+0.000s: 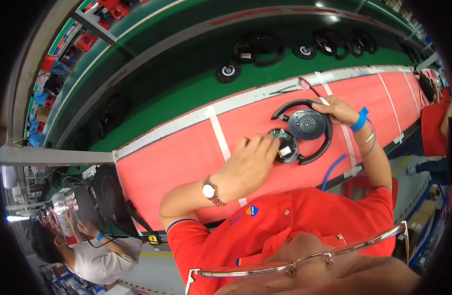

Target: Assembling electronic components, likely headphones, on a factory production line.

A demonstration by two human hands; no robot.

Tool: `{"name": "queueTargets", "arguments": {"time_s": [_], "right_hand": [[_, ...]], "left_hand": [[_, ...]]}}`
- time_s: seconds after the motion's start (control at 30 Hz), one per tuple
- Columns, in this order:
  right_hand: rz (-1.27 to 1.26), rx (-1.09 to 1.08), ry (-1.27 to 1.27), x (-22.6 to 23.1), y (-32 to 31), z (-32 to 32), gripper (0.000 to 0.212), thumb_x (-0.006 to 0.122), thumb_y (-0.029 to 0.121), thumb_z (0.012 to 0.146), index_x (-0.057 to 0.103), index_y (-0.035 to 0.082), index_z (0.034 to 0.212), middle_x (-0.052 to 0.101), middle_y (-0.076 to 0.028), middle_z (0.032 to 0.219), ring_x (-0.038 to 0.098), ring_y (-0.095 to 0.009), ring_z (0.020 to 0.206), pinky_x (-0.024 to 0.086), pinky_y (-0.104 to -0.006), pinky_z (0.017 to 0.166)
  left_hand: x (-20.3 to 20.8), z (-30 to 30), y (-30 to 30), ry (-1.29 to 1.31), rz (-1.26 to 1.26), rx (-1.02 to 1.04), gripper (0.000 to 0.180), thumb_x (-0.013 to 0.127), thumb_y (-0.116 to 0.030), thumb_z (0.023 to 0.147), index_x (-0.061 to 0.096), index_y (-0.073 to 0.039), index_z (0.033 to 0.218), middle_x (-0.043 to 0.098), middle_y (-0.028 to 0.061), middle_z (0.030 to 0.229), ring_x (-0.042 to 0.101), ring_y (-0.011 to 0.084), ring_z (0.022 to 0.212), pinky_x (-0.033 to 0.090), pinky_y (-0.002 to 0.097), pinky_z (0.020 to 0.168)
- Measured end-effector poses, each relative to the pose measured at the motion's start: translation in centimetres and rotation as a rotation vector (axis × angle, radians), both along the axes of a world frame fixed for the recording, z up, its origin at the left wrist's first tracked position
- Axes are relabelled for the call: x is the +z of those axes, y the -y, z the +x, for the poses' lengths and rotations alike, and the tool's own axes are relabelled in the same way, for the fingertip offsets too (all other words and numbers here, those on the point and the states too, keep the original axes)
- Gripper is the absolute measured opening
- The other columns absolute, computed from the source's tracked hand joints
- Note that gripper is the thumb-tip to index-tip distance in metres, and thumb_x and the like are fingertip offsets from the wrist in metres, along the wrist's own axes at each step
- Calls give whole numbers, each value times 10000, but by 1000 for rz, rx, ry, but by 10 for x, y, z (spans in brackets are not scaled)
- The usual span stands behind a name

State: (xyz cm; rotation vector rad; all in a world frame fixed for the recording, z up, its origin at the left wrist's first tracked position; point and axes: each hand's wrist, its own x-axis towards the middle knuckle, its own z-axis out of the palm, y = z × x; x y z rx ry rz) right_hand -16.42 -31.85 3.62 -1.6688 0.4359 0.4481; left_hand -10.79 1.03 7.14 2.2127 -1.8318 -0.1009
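Note:
A pair of black over-ear headphones [326,142] is held over the pink work mat. One ear cup [307,124] shows a round dark plate with small holes. The other ear cup [288,149] is uncovered, with a green circuit board and a pale, yellow-edged part inside. My left hand [250,164], wearing a watch, has its bent fingers on the rim of this uncovered cup; its fingertips are partly hidden. My right hand [340,110], with a blue wrist strap [358,120], grips the headband. Beside its thumb shows a slim tool with a white section [324,101].
Beyond the pink mat [167,172], a green conveyor belt [186,98] carries several headphones [265,51] and loose round ear cups [228,72]. A black bag [112,196] stands left of the mat. A co-worker in white [103,255] is at lower left; another in red [435,128] is at right.

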Motion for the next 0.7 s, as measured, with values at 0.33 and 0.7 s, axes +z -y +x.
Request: {"name": "queueTargets", "arguments": {"time_s": [0.33, 0.7], "right_hand": [[-673, -35, 739, -5, -50, 10, 353, 593, 166, 914, 577, 18, 1234, 604, -135, 1010, 555, -297, 1003, 430, -324, 904], [-1007, 281, 605, 6, -98, -82, 483, 587, -31, 751, 620, 83, 1218, 545, -116, 790, 580, -295, 655, 480, -385, 567]], "left_hand": [[-25, -39, 6, 95, 73, -125, 530, 595, -216, 844, 492, 89, 1265, 515, 225, 1283, 504, 266, 1056, 409, 342, 826], [-29, -39, 5, 156, 122, -166, 569, 576, -356, 871, 546, 80, 1235, 535, 206, 1300, 489, 257, 1067, 394, 346, 765]]}}
